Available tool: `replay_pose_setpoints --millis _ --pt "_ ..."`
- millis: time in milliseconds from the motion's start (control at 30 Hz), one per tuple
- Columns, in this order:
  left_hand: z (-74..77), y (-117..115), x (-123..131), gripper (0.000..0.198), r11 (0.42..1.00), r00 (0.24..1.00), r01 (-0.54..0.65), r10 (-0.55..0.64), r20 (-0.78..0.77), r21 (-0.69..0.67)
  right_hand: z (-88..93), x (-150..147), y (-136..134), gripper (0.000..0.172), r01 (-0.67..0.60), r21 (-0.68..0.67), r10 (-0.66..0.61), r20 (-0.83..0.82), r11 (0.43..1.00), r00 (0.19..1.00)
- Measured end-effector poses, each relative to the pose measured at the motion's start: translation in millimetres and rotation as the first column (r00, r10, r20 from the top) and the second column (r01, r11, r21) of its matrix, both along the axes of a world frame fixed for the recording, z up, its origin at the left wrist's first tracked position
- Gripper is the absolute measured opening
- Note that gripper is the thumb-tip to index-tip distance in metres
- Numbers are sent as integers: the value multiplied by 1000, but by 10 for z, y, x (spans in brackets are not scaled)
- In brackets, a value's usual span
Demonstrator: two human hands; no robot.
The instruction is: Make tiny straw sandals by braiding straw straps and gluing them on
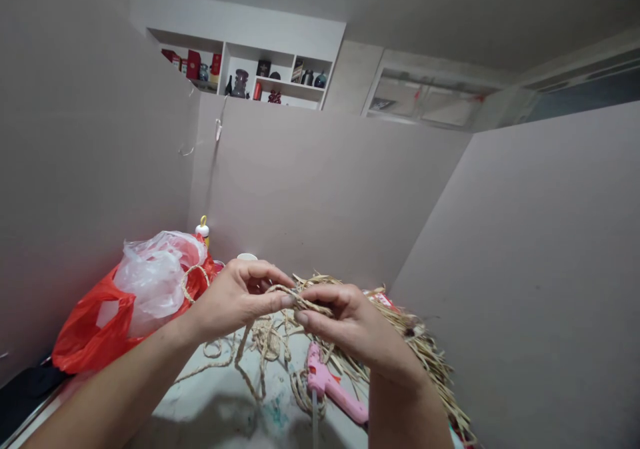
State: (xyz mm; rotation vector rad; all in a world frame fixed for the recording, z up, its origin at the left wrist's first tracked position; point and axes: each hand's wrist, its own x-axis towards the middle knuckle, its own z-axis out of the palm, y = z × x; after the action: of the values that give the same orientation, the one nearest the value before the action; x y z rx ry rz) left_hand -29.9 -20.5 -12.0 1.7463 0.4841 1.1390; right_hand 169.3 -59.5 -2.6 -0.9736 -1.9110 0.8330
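Between both hands, raised above the table, is a twisted straw rope bent into strands lying side by side. My left hand pinches it with thumb and forefinger. Close by on the other side, my right hand grips the same rope between thumb and fingers. A length of the rope hangs below my left hand in a loop. Beneath the hands lie a coiled straw rope and more loose cord. A pink glue gun with a clear glue stick lies below my right hand.
A pile of dry straw covers the table's right side. Red and white plastic bags sit at the left, near a yellow-topped bottle. Grey partition panels enclose the table, with shelves beyond.
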Motion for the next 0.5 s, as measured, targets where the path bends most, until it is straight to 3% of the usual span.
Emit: replay_pose_setpoints --millis 100,200,333,500 --pt "-30 15 38 13 995 994 68 -61 86 -76 20 -10 3 20 82 21 -77 -192 996 978" --pt "-43 12 67 10 996 982 21 -3 190 -92 21 -20 9 27 121 -8 -115 -372 993 921" --pt "-47 -23 93 12 990 947 -16 60 317 -141 -17 -39 33 22 120 36 -89 -476 992 875" --pt "-43 -64 112 15 987 974 51 -16 225 -151 -35 -59 38 14 161 79 -99 -512 984 853"
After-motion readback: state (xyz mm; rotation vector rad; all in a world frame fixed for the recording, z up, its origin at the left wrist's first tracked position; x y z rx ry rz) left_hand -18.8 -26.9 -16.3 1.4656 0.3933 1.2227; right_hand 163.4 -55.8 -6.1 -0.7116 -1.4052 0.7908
